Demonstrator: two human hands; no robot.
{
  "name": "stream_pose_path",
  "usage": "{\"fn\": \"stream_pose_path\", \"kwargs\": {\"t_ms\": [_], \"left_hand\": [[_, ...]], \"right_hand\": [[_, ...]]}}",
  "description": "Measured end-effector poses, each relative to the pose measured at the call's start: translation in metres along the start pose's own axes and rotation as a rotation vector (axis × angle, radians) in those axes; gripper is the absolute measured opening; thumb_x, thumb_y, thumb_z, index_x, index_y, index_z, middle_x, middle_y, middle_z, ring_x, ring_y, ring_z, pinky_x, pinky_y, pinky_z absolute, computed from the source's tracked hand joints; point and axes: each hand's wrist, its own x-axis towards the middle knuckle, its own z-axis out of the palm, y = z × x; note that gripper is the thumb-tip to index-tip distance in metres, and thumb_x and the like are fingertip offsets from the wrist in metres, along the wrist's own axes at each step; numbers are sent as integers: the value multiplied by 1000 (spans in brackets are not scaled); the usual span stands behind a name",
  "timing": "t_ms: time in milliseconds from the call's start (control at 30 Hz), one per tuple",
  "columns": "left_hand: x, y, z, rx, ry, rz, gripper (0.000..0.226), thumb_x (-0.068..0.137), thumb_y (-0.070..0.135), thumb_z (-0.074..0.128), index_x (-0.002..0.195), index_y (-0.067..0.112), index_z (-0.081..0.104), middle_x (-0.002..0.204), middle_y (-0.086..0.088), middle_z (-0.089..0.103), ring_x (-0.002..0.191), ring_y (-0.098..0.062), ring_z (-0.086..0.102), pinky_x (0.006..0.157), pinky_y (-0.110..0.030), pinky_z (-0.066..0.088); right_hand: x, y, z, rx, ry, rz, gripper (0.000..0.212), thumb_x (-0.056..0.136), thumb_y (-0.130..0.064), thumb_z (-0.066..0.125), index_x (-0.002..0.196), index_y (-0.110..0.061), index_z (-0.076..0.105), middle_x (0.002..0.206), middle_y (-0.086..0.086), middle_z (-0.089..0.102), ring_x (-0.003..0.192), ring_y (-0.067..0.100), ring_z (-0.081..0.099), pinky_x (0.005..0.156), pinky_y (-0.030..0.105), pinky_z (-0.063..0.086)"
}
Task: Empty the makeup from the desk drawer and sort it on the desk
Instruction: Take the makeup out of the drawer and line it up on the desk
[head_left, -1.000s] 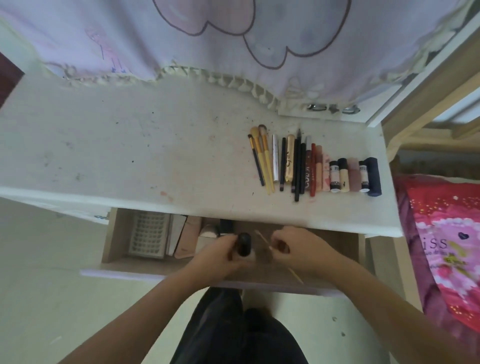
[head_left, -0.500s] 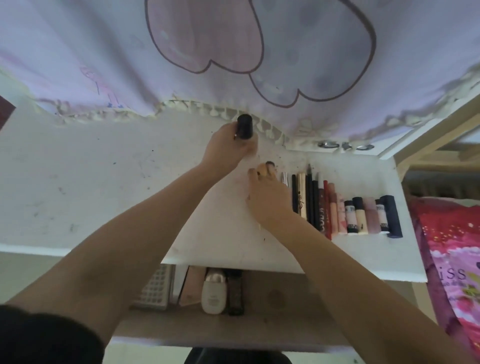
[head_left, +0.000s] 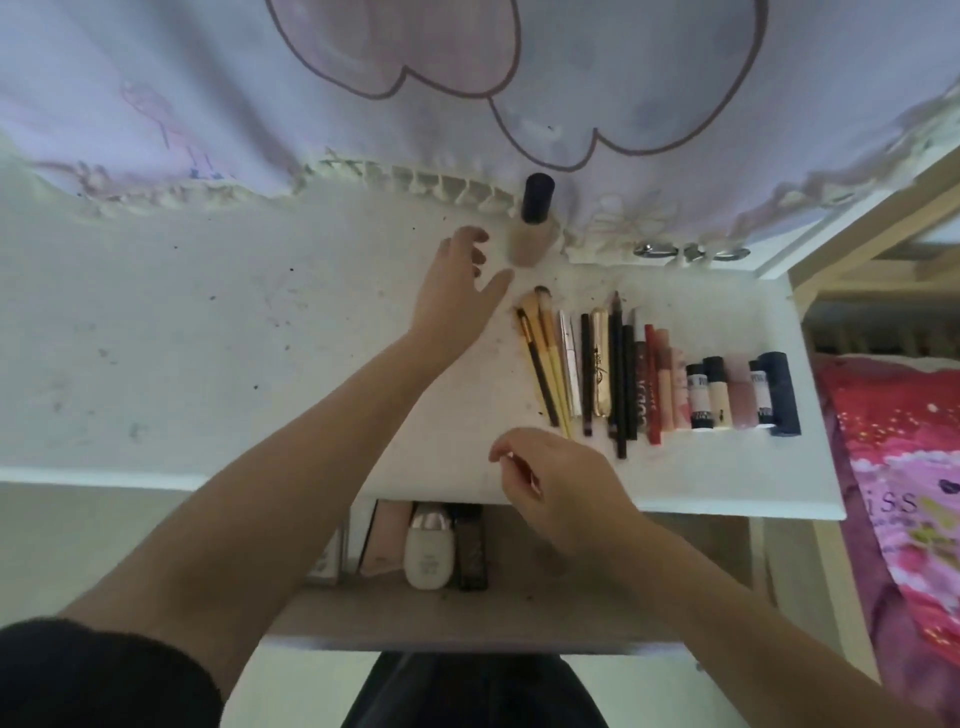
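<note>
A beige foundation bottle (head_left: 530, 244) with a dark cap stands upright at the back of the white desk (head_left: 208, 338), against the curtain hem. My left hand (head_left: 457, 291) hovers just left of it, fingers spread and holding nothing. A sorted row of brushes, pencils, lipsticks and small tubes (head_left: 649, 374) lies on the desk's right part. My right hand (head_left: 561, 488) is over the desk's front edge with its fingers curled; a thin reddish sliver shows between them, unclear whether it is an object. The open drawer (head_left: 519, 618) holds a white bottle (head_left: 427, 556), a pink box (head_left: 387, 535) and a black case (head_left: 471, 551).
A lilac curtain (head_left: 363, 130) with a fringed hem hangs over the desk's back edge. Metal clips (head_left: 654, 251) lie at the back right. A bed with a red and pink blanket (head_left: 893, 467) stands close on the right.
My left hand lifted the dark-capped bottle from the drawer, stood it at the back of the desk and let go. My right hand went to the brushes, then drew back to the front edge.
</note>
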Motion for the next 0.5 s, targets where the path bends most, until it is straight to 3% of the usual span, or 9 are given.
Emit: {"fn": "stream_pose_path", "kwargs": {"t_ms": [67,167,233,300,400,500], "left_hand": [[-67,-19,-17,-33,111,31,13,93,17,54,105,19,51,92,4,57,75,-3,52,69,-14,44],[-179,-57,-31,-9,93,-66,9,92,17,51,90,25,51,74,8,57,66,-10,53,58,-19,42],[-224,-88,-25,101,-59,-146,6,89,28,48,87,29,54,74,8,60,67,-10,56,59,-23,42],[-238,-117,-8,270,-277,-187,14,91,24,48,101,25,59,96,1,63,85,-17,61,70,-29,46],[-225,-141,20,399,-408,-303,47,91,19,48,138,16,39,134,-11,42,115,-31,50,88,-35,44],[-205,-152,45,408,-387,-307,50,87,18,51,135,11,39,134,-18,40,114,-35,47,86,-36,43]], "right_hand": [[-27,0,26,40,-280,84,17,97,-26,44,105,-21,58,97,-3,63,84,12,58,79,26,50],[-39,17,68,103,-494,318,25,98,-24,43,120,-16,53,112,6,62,99,21,59,86,33,49],[-32,28,94,105,-455,386,45,98,-22,44,142,-18,33,123,11,59,107,26,58,87,33,48],[-21,33,117,92,-363,413,55,98,-23,44,147,-20,19,119,13,59,100,28,61,82,35,50],[0,30,141,98,-264,485,41,98,-27,45,134,-12,32,114,17,59,96,31,60,78,37,51],[15,28,158,111,-208,557,36,97,-26,47,124,-3,42,119,19,57,104,33,58,82,35,47]]}}
